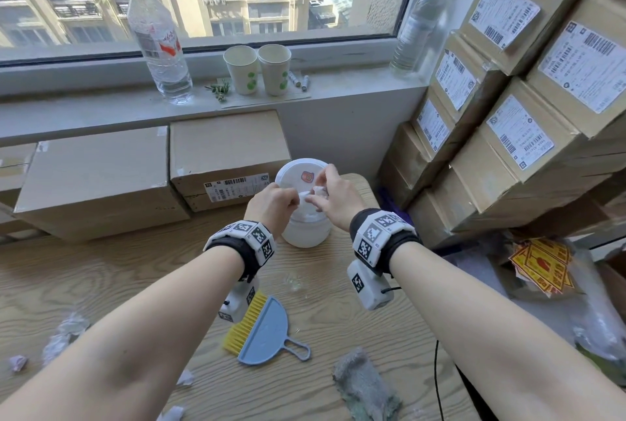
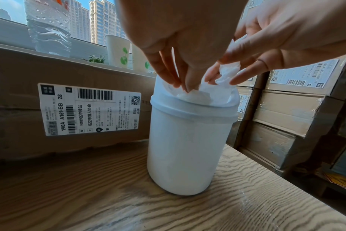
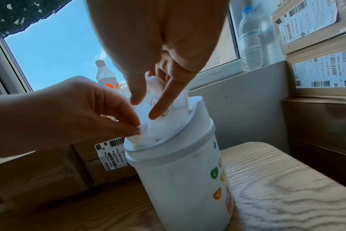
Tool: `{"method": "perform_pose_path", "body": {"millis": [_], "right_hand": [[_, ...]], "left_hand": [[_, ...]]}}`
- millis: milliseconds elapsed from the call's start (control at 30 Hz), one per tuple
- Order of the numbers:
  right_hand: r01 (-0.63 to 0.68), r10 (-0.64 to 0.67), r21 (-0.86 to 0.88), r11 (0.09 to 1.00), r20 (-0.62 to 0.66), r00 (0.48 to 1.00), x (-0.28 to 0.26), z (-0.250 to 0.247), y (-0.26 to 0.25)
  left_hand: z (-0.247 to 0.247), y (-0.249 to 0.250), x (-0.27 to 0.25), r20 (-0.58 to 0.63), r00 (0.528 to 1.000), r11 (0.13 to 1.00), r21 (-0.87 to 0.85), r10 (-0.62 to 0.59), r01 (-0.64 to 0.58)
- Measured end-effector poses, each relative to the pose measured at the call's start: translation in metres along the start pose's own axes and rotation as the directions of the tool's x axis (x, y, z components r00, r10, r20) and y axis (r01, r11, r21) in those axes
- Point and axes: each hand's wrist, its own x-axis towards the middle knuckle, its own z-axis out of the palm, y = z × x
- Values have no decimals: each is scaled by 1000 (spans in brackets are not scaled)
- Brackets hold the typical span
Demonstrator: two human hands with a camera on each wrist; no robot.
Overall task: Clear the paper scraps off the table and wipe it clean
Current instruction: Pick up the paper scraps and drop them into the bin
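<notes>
**Both hands working at the white bin**

At the far right corner of the counter, a white bin is standing upright, its round lid tipped up behind the opening. Both hands are meeting over the bin's mouth. The left hand is pinching a bit of white paper at the rim between thumb and fingertips, the other fingers curled in. The right hand is gripping a crumpled white wad just above the opening, with the forefinger pointing down toward the paper already lying inside. The bin is looking nearly full, white paper showing right up to its collar.

Nearer the front edge, paper scraps are lying toward the left side, with a smaller one close to the left forearm. A blue dustpan with a yellow brush tucked against it is resting mid-counter, and a grey cloth is lying crumpled by the front edge on the right. Cardboard boxes are sitting along the far edge.
</notes>
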Motion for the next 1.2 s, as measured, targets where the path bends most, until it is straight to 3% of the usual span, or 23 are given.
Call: {"method": "perform_pose_path", "body": {"millis": [300, 400, 467, 600, 867, 1000, 1100, 1200], "right_hand": [[52, -54, -133, 990, -10, 998, 1, 6, 0], [37, -33, -118, 992, 30, 999, -3, 5, 0], [30, -27, -60, 998, 50, 998, -6, 5, -1], [-7, 5, -77, 997, -14, 1000, -4, 9, 1], [19, -53, -320, 947, -97, 994, -2, 15, 5], [34, -77, -353, 935, -109, 991, 4, 23, 6], [49, -78, -377, 925, -60, 995, 6, 28, 5], [83, -58, -441, 894, 71, 996, 3, 33, 6]], "left_hand": [[4, -8, -9, 42, 986, 987, 28, 159, -161], [7, -7, -3, 39, 991, 991, 28, 127, -128], [7, -3, 0, 45, 999, 999, -13, 31, -30], [6, 1, 1, 42, 997, 996, -61, -63, 66], [4, -5, -7, -36, 999, 998, -59, 12, -14], [5, -9, -13, -44, 999, 999, -38, 33, -34], [5, -11, -17, -14, 999, 999, -32, 37, -38], [3, -11, -20, 17, 999, 999, -34, 31, -31]]}}
